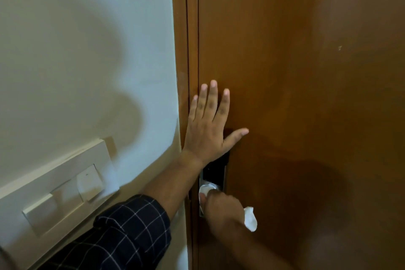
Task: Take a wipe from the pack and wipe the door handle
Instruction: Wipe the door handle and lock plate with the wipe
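**One Hand Braces the Door, the Other Wipes at the Lock**

The left hand (207, 126) lies flat against the brown wooden door (306, 72), fingers spread and extended upward, thumb angled out to the right, holding nothing. Its palm covers the top of a dark lock plate (213, 174) set near the door's left edge. The forearm runs down to a dark checked sleeve (122, 232) pushed up near the elbow.

Below it, the right hand (221, 205) is closed around a white wipe (251, 219), pressed against the lower part of the lock plate. One bunch of the wipe shows above the knuckles, another hangs loose to the right of the hand. The door handle itself is hidden beneath the hand and wipe; the hand is slightly blurred.

The door frame (182, 50) runs just left of the hands. Beyond it, on the pale wall (87, 50), sits a white switch panel (57, 186).
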`<state>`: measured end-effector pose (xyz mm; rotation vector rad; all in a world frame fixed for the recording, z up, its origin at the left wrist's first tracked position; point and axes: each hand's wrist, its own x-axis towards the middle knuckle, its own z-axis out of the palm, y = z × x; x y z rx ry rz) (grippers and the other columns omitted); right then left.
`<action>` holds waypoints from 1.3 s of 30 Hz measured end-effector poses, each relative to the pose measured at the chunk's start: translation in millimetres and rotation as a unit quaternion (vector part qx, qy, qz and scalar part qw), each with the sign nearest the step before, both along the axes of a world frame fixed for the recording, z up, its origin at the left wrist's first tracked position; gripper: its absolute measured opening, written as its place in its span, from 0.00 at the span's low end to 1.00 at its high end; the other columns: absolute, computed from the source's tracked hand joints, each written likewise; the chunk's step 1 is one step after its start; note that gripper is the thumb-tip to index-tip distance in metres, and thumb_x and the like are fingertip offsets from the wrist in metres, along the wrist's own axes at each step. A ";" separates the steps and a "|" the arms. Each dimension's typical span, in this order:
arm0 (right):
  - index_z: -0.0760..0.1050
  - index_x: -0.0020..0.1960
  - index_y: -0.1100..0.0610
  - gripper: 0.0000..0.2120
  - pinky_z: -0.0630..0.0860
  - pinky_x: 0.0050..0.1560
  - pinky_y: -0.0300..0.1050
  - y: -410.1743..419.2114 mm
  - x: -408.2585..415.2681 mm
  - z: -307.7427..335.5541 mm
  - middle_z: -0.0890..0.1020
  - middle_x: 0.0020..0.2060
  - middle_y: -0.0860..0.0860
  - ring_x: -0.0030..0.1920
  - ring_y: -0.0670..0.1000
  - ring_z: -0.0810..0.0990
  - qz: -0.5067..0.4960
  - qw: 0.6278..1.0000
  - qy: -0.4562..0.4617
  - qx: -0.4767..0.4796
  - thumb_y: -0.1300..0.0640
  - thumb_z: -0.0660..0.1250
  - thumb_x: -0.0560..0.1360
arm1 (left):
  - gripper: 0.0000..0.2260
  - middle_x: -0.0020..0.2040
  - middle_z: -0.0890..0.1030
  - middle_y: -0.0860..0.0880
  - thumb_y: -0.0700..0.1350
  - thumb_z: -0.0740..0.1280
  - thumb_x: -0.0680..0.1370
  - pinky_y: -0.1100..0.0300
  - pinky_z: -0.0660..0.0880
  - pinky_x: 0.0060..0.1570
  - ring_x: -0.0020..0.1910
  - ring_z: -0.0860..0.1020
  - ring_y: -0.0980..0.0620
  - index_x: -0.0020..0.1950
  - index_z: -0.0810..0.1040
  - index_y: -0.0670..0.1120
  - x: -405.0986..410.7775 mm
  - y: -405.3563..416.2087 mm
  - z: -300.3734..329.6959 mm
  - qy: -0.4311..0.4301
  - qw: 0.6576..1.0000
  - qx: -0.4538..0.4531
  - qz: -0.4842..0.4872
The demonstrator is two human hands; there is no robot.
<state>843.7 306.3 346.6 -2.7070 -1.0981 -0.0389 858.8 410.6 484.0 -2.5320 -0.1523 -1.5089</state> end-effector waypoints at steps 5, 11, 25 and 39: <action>0.74 0.60 0.56 0.21 0.72 0.60 0.51 9.2 5.2 -11.9 0.82 0.56 0.54 0.56 0.54 0.80 -0.032 0.999 0.042 0.012 0.45 0.49 0.83 | 0.42 0.81 0.55 0.38 0.72 0.54 0.78 0.44 0.43 0.80 0.81 0.50 0.39 0.81 0.51 0.44 29.5 6.0 39.9 -0.049 0.997 0.049 0.019; 0.77 0.50 0.56 0.24 0.77 0.35 0.38 -31.2 7.8 -2.0 0.83 0.36 0.51 0.39 0.47 0.84 0.002 0.996 -0.066 -0.061 0.37 0.70 0.68 | 0.42 0.80 0.59 0.38 0.72 0.54 0.77 0.44 0.45 0.79 0.80 0.54 0.39 0.80 0.54 0.44 40.6 7.9 33.1 -0.102 0.993 0.053 0.011; 0.74 0.59 0.61 0.16 0.75 0.51 0.53 1.6 -9.8 12.0 0.82 0.55 0.58 0.54 0.60 0.80 -0.012 1.000 0.006 0.001 0.52 0.55 0.82 | 0.41 0.78 0.62 0.37 0.72 0.56 0.77 0.41 0.50 0.77 0.78 0.57 0.37 0.80 0.57 0.44 41.4 7.0 35.0 -0.125 0.991 0.051 0.024; 0.68 0.68 0.61 0.20 0.70 0.63 0.56 32.5 9.9 2.8 0.74 0.66 0.60 0.65 0.60 0.73 -0.029 0.991 0.059 -0.117 0.60 0.65 0.77 | 0.41 0.78 0.63 0.37 0.72 0.54 0.77 0.38 0.55 0.77 0.78 0.59 0.36 0.80 0.55 0.45 41.8 6.5 32.3 -0.128 0.990 0.048 0.014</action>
